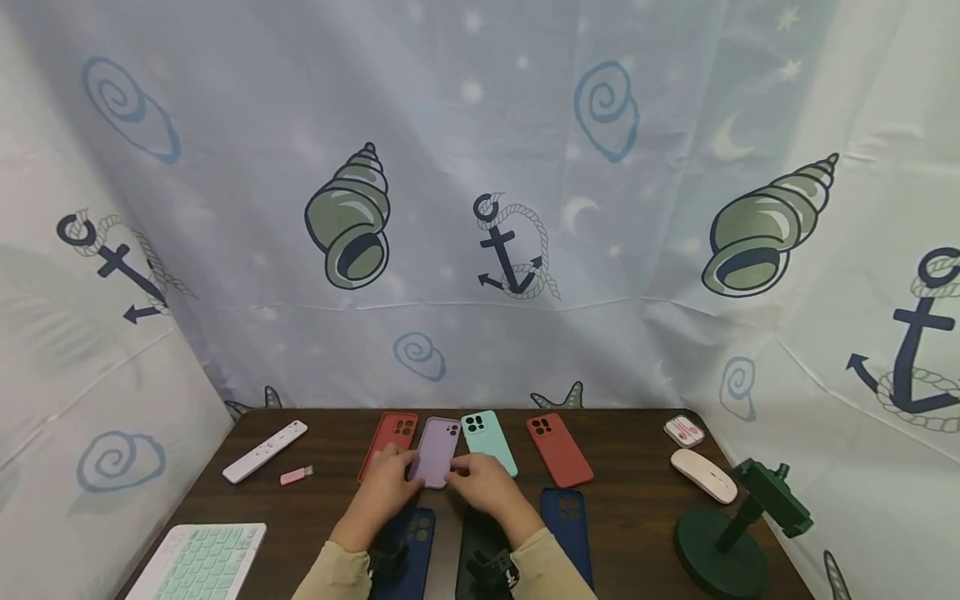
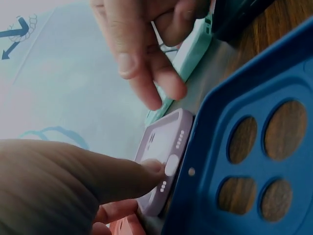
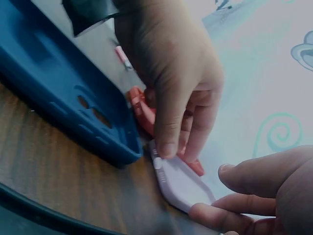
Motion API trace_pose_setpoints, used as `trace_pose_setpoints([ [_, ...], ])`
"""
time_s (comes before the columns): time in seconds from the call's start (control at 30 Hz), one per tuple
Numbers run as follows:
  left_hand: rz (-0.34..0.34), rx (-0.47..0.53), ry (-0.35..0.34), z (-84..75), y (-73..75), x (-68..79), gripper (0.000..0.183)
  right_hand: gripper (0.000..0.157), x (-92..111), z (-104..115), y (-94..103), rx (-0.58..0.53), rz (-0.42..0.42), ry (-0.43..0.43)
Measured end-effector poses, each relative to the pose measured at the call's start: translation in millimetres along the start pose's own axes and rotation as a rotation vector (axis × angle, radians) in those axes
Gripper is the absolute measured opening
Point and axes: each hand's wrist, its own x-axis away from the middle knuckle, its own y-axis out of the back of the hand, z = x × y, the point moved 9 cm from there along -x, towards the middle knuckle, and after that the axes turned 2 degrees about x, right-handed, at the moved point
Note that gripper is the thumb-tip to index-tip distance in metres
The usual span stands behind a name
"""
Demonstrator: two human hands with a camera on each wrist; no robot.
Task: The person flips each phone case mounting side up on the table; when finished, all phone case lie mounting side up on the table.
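A light purple phone case (image 1: 437,454) lies on the dark wooden table, with round camera openings at its far end. My left hand (image 1: 384,490) pinches its near left corner. In the left wrist view the left thumb (image 2: 154,166) lies over the near edge, by the charging-port opening. My right hand (image 1: 491,485) is at the case's right side with fingers spread. Seen from the right wrist, the right hand (image 3: 274,191) has its fingertips close by the purple rim and its thumb apart from it.
Red (image 1: 393,429), teal (image 1: 491,442) and coral (image 1: 561,454) phone cases lie along the back. Navy cases (image 1: 420,537) (image 1: 567,533) and a black one (image 1: 476,537) lie nearer. Remote (image 1: 265,452), USB stick (image 1: 296,475) and keyboard (image 1: 206,562) are left; mouse (image 1: 703,475) and green stand (image 1: 723,554) right.
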Motion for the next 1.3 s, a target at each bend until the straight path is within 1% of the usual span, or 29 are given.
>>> trace_pose_setpoints([
  [0.17, -0.029, 0.054, -0.051, -14.2, 5.8, -0.5, 0.046, 0.033, 2, -5, 14.5, -0.044, -0.022, -0.021],
  [0.3, -0.081, 0.119, -0.096, -24.6, 14.6, 0.3, 0.043, 0.033, 3, -10, 26.5, -0.086, -0.027, -0.025],
  [0.4, -0.106, 0.154, -0.131, -34.4, 17.3, -0.5, 0.042, 0.033, 5, -18, 37.4, -0.09, -0.048, -0.033],
  [0.47, -0.098, 0.164, -0.148, -41.6, 16.8, -2.4, 0.043, 0.033, 7, -25, 44.9, -0.109, -0.064, -0.052],
  [0.53, -0.067, 0.177, -0.154, -49.4, 14.4, -5.4, 0.045, 0.034, 8, -33, 51.1, -0.129, -0.08, -0.069],
  [0.6, -0.026, 0.194, -0.144, -57.3, 11.8, -8.9, 0.048, 0.036, 10, -42, 55.8, -0.159, -0.087, -0.096],
  [0.7, 0.024, 0.231, -0.13, -71.0, 8.7, -14.2, 0.051, 0.038, 11, -53, 61.0, -0.185, -0.099, -0.112],
  [0.8, 0.045, 0.268, -0.125, -84.3, 6.2, -19.6, 0.054, 0.04, 12, -62, 66.2, -0.183, -0.113, -0.132],
  [0.9, 0.056, 0.275, -0.102, -91.9, -0.5, -24.0, 0.056, 0.039, 13, -70, 71.2, -0.167, -0.128, -0.159],
  [1.13, 0.09, 0.345, -0.012, -90.2, -23.9, -26.2, 0.062, 0.039, 15, -82, 79.1, -0.14, -0.145, -0.195],
  [1.23, 0.105, 0.353, 0.016, -87.1, -33.7, -23.8, 0.065, 0.041, 16, -85, 76.5, -0.12, -0.134, -0.207],
  [1.3, 0.11, 0.355, 0.017, -86.4, -38.6, -22.0, 0.067, 0.042, 16, -87, 73.0, -0.108, -0.121, -0.218],
])
